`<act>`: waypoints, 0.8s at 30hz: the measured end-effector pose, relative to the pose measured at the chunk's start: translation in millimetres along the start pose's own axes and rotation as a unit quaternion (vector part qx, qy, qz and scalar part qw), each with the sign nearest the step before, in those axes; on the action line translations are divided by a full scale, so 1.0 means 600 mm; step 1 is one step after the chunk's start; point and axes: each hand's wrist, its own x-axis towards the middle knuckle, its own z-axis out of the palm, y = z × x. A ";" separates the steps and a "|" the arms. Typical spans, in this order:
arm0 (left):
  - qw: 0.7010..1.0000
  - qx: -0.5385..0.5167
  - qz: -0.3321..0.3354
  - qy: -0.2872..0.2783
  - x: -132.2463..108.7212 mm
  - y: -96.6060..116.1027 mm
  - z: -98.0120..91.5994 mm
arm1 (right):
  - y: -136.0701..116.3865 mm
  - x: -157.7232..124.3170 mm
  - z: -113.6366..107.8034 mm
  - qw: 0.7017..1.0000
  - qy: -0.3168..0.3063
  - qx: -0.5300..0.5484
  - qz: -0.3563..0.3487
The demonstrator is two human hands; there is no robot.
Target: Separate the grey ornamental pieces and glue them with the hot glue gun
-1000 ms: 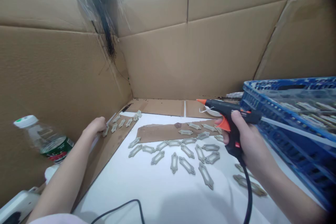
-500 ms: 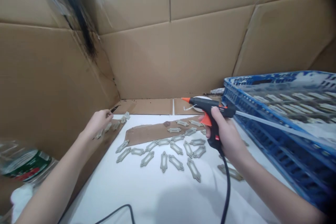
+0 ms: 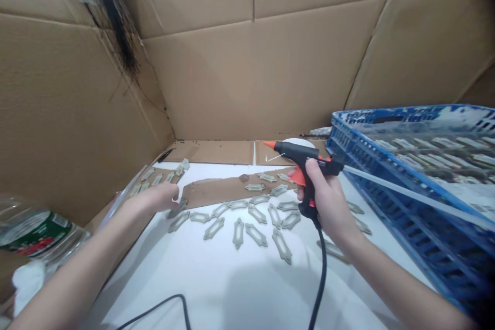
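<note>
Left hand (image 3: 152,198) had moved from the far-left pieces to the end of the cardboard strip (image 3: 216,193), fingers together, a thin white strand (image 3: 177,196) at them; right hand (image 3: 323,201) stayed clamped on the black hot glue gun (image 3: 294,151), held beside the blue plastic crate (image 3: 425,227)

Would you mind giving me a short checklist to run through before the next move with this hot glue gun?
1. Right hand on the hot glue gun: ok, wrapped around the handle.
2. Glue stick: ok, enters the rear of the gun.
3. Nozzle: cannot tell whether glue is at the tip.
4. Black cord: ok, hangs clear of the beige frame pieces.
5. Left hand: cannot tell, a white strand shows at its fingers, too small to identify.
</note>
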 end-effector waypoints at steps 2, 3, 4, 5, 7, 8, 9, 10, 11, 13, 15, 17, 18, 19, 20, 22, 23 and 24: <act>1.000 -0.012 -0.002 -0.010 -0.005 0.002 0.018 | 0.002 0.001 0.004 1.000 -0.002 -0.009 -0.010; 1.000 -0.018 -0.003 -0.008 -0.007 0.006 0.027 | 0.004 0.002 0.007 1.000 0.000 -0.010 -0.018; 1.000 -0.024 -0.006 0.000 -0.009 0.009 0.035 | 0.005 0.003 0.009 1.000 0.003 -0.009 -0.026; 0.999 -0.030 -0.011 0.011 -0.010 0.011 0.042 | 0.007 0.004 0.011 0.999 0.007 -0.006 -0.035; 0.998 -0.045 -0.022 0.031 -0.011 0.012 0.051 | 0.014 0.004 0.016 0.999 0.008 -0.002 -0.046; 0.997 -0.057 -0.026 0.039 -0.010 0.010 0.052 | 0.018 0.004 0.018 0.999 0.004 -0.003 -0.049; 0.996 -0.071 -0.029 0.044 -0.010 0.008 0.052 | 0.023 0.003 0.020 0.999 -0.001 -0.005 -0.050; 0.994 -0.088 -0.031 0.048 -0.009 0.005 0.049 | 0.029 0.002 0.022 0.999 -0.006 -0.007 -0.051; 0.992 -0.108 -0.030 0.052 -0.008 0.004 0.043 | 0.035 0.002 0.024 0.999 -0.011 -0.008 -0.051; 0.986 -0.153 -0.023 0.064 -0.006 0.010 0.026 | 0.048 0.001 0.026 0.998 -0.014 -0.013 -0.059; 0.975 -0.207 -0.002 0.080 -0.007 0.030 0.002 | 0.058 0.000 0.027 0.996 -0.005 -0.028 -0.079; 0.959 -0.263 0.036 0.095 -0.011 0.066 -0.025 | 0.066 -0.002 0.024 0.992 0.009 -0.062 -0.110; 0.951 -0.287 0.058 0.101 -0.014 0.088 -0.036 | 0.068 -0.003 0.022 0.987 0.015 -0.087 -0.135; 0.943 -0.306 0.075 0.107 -0.019 0.112 -0.047 | 0.069 -0.005 0.020 0.979 0.017 -0.117 -0.169; 0.931 -0.334 0.094 0.117 -0.025 0.136 -0.055 | 0.069 -0.006 0.017 0.966 0.010 -0.149 -0.213; 0.881 -0.439 0.131 0.122 -0.038 0.180 -0.064 | 0.068 -0.008 0.012 0.924 -0.015 -0.206 -0.322; 0.861 -0.471 0.141 0.128 -0.044 0.197 -0.065 | 0.067 -0.008 0.010 0.898 -0.027 -0.226 -0.376; 0.847 -0.494 0.148 0.132 -0.051 0.212 -0.064 | 0.066 -0.009 0.009 0.874 -0.035 -0.240 -0.422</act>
